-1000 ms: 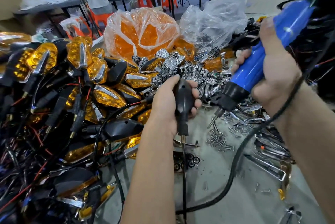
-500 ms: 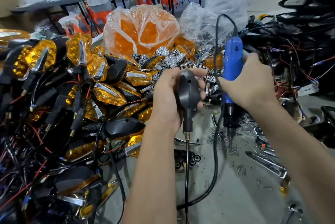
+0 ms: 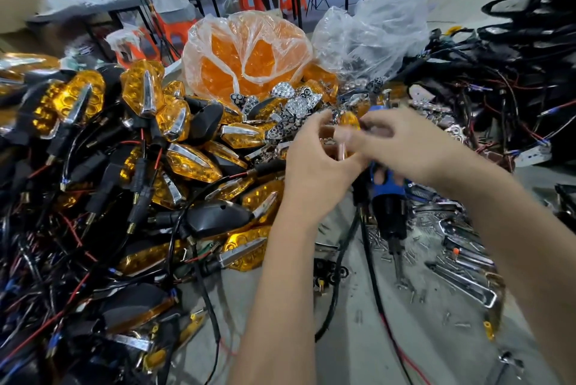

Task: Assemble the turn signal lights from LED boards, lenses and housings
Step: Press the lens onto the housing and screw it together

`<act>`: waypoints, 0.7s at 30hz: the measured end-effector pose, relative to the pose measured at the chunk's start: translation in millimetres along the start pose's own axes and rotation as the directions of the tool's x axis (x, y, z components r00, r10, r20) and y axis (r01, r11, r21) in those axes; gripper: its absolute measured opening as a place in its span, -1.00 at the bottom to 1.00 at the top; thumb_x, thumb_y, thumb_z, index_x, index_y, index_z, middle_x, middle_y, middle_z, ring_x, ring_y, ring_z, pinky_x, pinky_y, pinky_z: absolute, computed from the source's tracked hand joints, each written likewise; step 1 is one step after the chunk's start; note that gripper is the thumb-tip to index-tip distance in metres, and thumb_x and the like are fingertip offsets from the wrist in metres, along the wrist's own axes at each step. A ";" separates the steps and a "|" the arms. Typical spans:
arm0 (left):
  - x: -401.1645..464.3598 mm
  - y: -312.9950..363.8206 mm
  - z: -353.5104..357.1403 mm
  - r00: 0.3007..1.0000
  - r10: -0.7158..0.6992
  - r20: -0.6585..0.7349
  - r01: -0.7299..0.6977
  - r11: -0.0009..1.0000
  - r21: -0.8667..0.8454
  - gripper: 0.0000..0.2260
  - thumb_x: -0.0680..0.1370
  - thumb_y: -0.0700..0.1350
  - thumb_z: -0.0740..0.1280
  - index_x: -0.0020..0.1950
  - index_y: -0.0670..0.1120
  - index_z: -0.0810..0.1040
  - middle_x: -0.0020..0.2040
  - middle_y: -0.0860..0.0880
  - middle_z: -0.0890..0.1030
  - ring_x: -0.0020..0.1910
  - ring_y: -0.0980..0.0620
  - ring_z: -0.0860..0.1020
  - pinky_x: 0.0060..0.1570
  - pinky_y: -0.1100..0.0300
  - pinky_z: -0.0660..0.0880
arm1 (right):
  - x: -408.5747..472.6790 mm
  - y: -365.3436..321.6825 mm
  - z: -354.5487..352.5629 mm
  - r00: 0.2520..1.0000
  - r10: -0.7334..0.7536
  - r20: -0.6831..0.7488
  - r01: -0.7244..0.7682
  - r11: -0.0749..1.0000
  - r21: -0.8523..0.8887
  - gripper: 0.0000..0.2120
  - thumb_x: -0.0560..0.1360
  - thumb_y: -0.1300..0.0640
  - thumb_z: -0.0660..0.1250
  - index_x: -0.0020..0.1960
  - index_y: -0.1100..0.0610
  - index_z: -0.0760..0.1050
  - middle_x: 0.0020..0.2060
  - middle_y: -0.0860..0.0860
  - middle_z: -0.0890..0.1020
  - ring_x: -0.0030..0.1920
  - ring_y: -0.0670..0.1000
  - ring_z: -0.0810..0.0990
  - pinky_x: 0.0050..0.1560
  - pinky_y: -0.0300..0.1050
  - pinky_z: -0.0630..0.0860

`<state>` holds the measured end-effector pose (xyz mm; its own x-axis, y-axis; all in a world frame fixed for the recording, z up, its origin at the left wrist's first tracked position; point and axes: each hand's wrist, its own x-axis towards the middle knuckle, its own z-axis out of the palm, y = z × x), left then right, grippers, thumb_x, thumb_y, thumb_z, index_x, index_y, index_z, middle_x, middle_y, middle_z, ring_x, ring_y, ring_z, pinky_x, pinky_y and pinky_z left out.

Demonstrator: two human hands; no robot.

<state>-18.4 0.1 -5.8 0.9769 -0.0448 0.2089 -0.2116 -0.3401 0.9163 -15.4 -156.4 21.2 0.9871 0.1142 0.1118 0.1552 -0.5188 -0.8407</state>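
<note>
Working above the blue electric screwdriver (image 3: 388, 194), which stands nose-down on the table (image 3: 358, 338), we bring our left hand (image 3: 314, 163) and right hand (image 3: 408, 141) together on a small amber lens (image 3: 349, 121) just beyond the fingers. Motion blur hides the grip; both hands seem curled narrow. Finished turn signal lights (image 3: 193, 163) lie heaped left of the screwdriver.
</note>
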 end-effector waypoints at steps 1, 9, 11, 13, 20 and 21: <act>-0.3 0.8 1.1 1.000 0.001 -0.012 -0.001 1.000 0.019 -0.23 0.32 0.10 0.53 0.50 -0.02 0.42 0.28 0.02 0.58 0.23 0.03 0.59 0.25 -0.04 0.58 | -1.1 1.2 2.5 0.999 -0.010 0.032 0.010 1.000 -0.012 -0.54 0.32 -0.48 0.38 -0.16 -0.09 0.59 -0.38 -0.02 0.65 -0.49 -0.02 0.62 -0.55 -0.22 0.41; -12.5 27.8 -5.0 0.852 -0.335 0.401 0.356 0.934 0.023 -0.69 0.56 -0.05 0.53 0.11 -0.10 0.44 0.02 -0.20 0.68 -0.15 -0.04 0.68 -0.21 0.02 0.69 | 2.9 9.8 -14.4 0.957 0.134 -0.258 -0.002 0.890 0.457 -0.64 0.58 -0.11 0.44 -0.26 0.13 0.61 -0.46 0.03 0.59 -0.50 -0.01 0.43 -0.56 -0.23 0.28; -17.8 37.1 -10.1 0.825 -0.310 0.473 0.399 0.912 -0.098 -0.81 0.63 -0.16 0.44 -0.06 -0.07 0.43 -0.23 -0.14 0.64 -0.39 0.02 0.61 -0.30 0.07 0.68 | 4.5 4.2 -18.9 0.939 0.195 -0.283 0.011 0.805 0.593 -0.67 0.61 -0.06 0.42 -0.23 0.13 0.57 -0.47 0.02 0.57 -0.50 -0.03 0.42 -0.58 -0.25 0.23; -18.2 45.9 -21.0 0.850 -0.265 0.456 0.334 0.940 -0.075 -0.88 0.68 -0.13 0.36 -0.02 -0.14 0.53 -0.33 -0.03 0.53 -0.48 0.10 0.50 -0.41 0.18 0.60 | 9.1 -3.6 -18.2 0.939 0.235 -0.253 0.016 0.703 0.711 -0.70 0.64 -0.03 0.38 -0.18 0.12 0.54 -0.42 0.00 0.59 -0.51 -0.06 0.41 -0.59 -0.28 0.21; -19.8 38.9 -103.1 0.996 -0.084 0.041 0.061 0.914 0.402 -0.61 0.72 0.09 0.22 -0.08 -0.14 0.65 -0.37 0.01 0.45 -0.44 0.06 0.37 -0.39 0.14 0.27 | 52.0 -55.1 40.1 0.989 0.145 -0.003 -0.095 0.666 0.740 -0.76 0.67 -0.04 0.32 0.20 0.11 0.51 -0.19 0.02 0.66 -0.41 -0.03 0.49 -0.53 -0.25 0.34; -22.3 32.3 -116.7 0.998 -0.049 -0.035 0.060 0.894 0.445 -0.61 0.72 0.12 0.22 -0.09 -0.12 0.63 -0.36 0.03 0.48 -0.44 0.09 0.40 -0.40 0.18 0.28 | 57.9 -67.1 51.2 0.993 0.119 0.011 -0.091 0.688 0.720 -0.74 0.65 -0.05 0.35 0.21 0.11 0.53 -0.17 0.03 0.67 -0.40 -0.02 0.51 -0.51 -0.24 0.36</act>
<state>-50.5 99.7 59.0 0.9845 0.0054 0.1755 -0.1172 -0.7245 0.6793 29.4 -71.6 57.0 0.9981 0.0610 0.0046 -0.0104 0.2429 -0.9700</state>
